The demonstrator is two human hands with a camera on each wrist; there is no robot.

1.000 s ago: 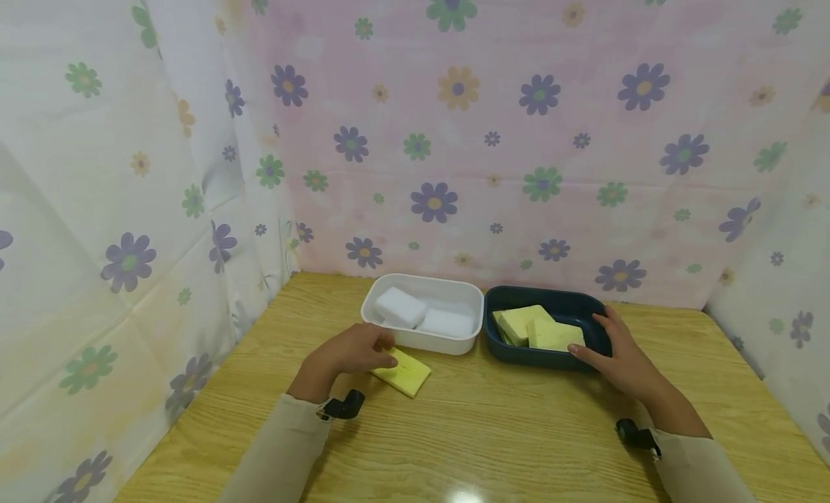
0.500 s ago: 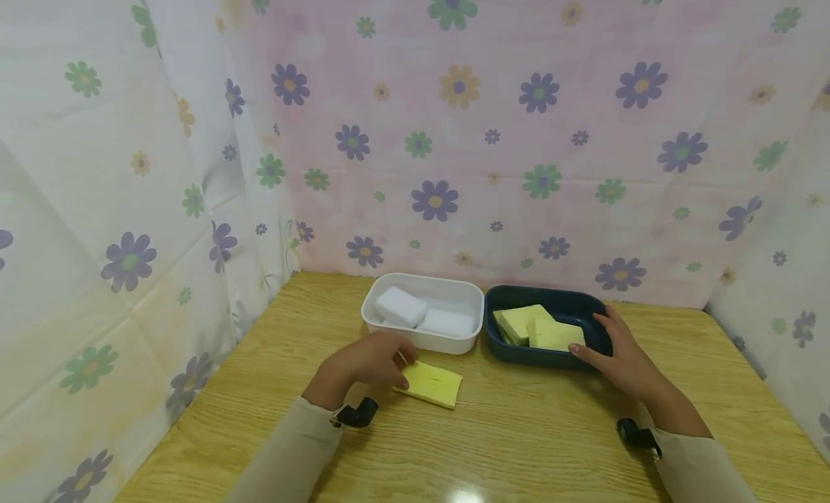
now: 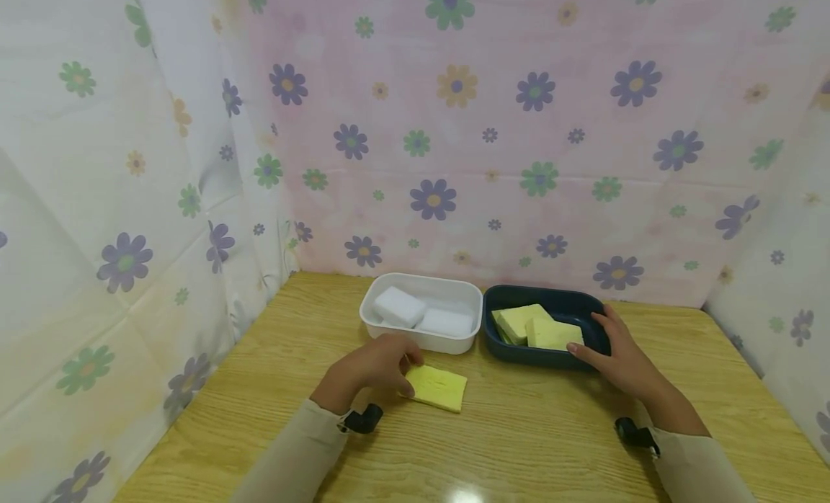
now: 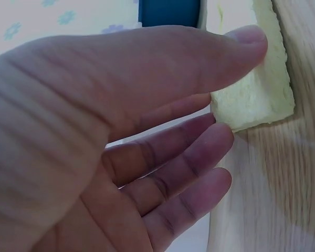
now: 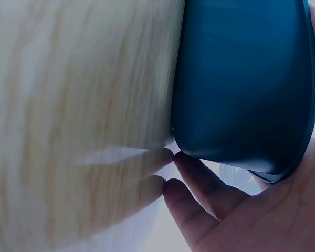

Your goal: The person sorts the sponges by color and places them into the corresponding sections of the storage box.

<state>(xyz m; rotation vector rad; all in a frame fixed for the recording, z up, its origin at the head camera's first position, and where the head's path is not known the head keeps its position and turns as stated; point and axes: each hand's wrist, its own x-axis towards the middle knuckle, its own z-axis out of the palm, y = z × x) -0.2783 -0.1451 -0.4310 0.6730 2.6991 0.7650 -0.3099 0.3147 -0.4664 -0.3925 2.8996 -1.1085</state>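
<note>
My left hand (image 3: 376,370) pinches the left end of a flat yellow sponge (image 3: 441,388) between thumb and index finger, low over the table in front of a white container. In the left wrist view the thumb lies across the sponge (image 4: 252,105), while the other fingers stay loosely bent away from it. At the right my right hand (image 3: 625,355) grips the right end of a dark blue container (image 3: 545,357), thumb at the front rim and fingers over the end. Several pale yellow sponges (image 3: 554,334) lie in that container. The right wrist view shows fingertips below the container's wall (image 5: 241,79).
The white container (image 3: 421,339), with white sponge blocks (image 3: 398,306) inside, stands just left of the blue one. Both are on a wooden table (image 3: 519,445), near its back edge. Flowered cloth (image 3: 493,128) hangs behind and at both sides.
My left hand has moved right and slightly toward me, drawing the yellow sponge along and turning it so that it lies more crosswise. The right hand and both containers look unmoved.
</note>
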